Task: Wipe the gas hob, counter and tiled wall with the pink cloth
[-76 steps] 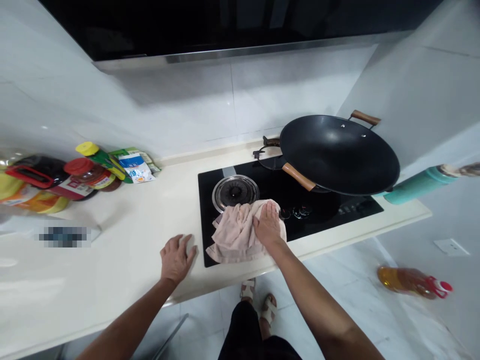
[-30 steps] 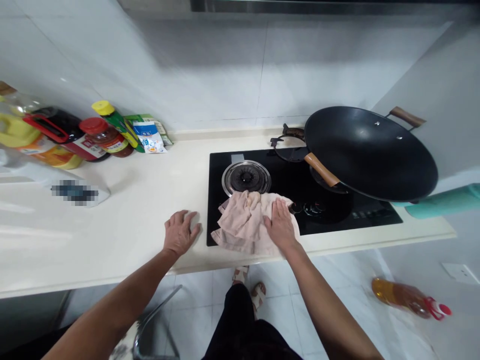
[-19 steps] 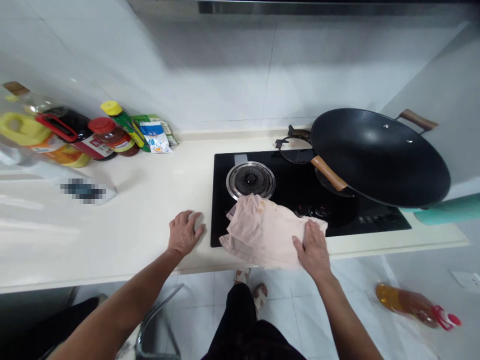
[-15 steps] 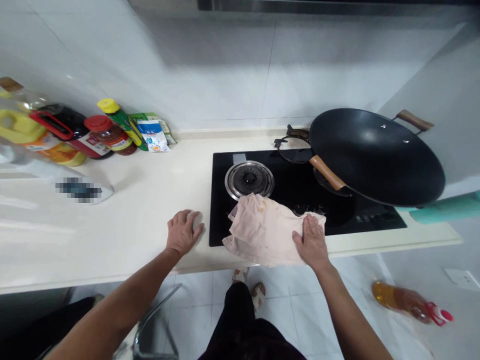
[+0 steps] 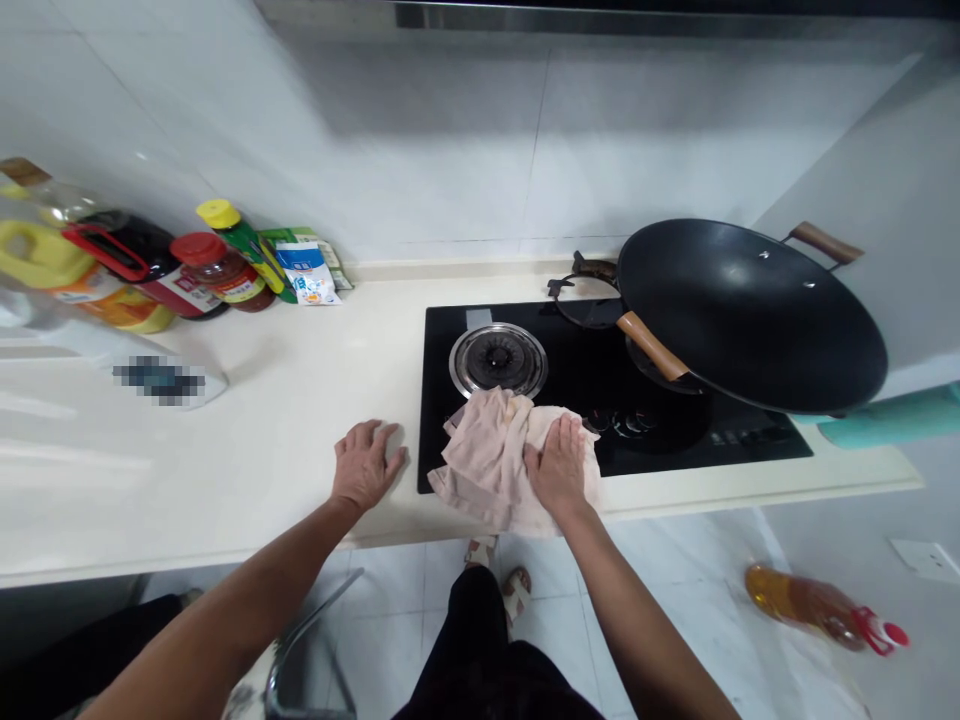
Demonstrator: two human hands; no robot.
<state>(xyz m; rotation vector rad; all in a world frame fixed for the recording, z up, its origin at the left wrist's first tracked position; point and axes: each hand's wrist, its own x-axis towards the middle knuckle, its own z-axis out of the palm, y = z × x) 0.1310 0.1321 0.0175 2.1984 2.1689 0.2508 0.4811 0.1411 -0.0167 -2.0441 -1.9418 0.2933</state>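
Under my right hand (image 5: 559, 462) lies a pale pink cloth (image 5: 487, 455), bunched in folds on its left part. The hand is flat on it, fingers stretched out. The cloth covers the front of the black glass cooktop (image 5: 577, 375) and hangs a little over the counter's front edge. My left hand (image 5: 365, 463) rests on the cream countertop (image 5: 300, 400) just left of the cooktop, fingers apart and holding nothing. Beyond the cloth is the round left burner (image 5: 499, 360), uncovered.
A large black wok (image 5: 750, 310) with wooden handles sits over the right burner, beside a black pan support ring (image 5: 589, 300). Bottles, a red-lidded jar (image 5: 225, 275) and seasoning packets (image 5: 309, 272) line the back left. On the floor at right stands an oil bottle (image 5: 814, 605).
My right hand has slid left across the cooktop, pushing the cloth into folds and uncovering more glass on the right. The left hand has stayed in place.
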